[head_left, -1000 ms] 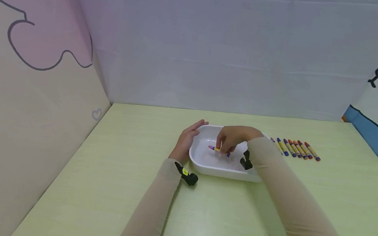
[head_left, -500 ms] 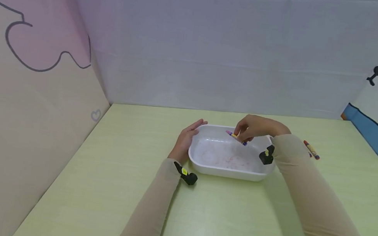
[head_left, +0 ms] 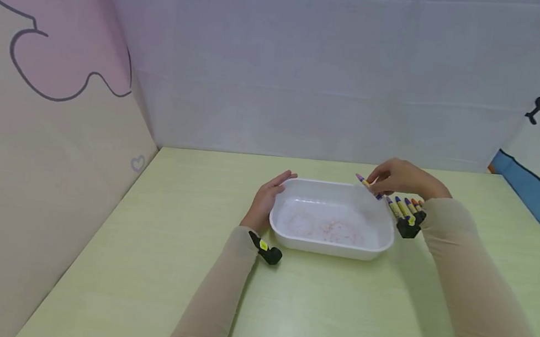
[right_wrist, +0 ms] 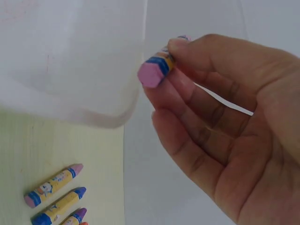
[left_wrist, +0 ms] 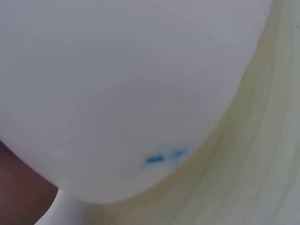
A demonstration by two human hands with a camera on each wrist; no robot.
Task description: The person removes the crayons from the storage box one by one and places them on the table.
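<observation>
My right hand (head_left: 401,177) pinches a pink crayon (right_wrist: 157,68) between thumb and fingers, just above the far right corner of a white tray (head_left: 331,249). The crayon has a yellow wrapper with blue bands, and in the right wrist view its flat pink end faces the camera. Against the tray's left wall lies my left hand (head_left: 261,203), its fingers extended along the rim. The tray's inside shows only faint reddish smudges on its bottom. Mostly the tray's white outer wall (left_wrist: 131,84), with a small blue mark, fills the left wrist view.
Right of the tray, several crayons lie side by side in a row, among them another pink crayon (right_wrist: 54,185) and a blue crayon (right_wrist: 58,206). My right wrist hides part of the row. A pale wall (head_left: 285,81) rises behind the table (head_left: 182,236).
The right hand has lifted the pink crayon out of the tray and carried it right and away from me, to the far right corner. The left hand stays where it was.
</observation>
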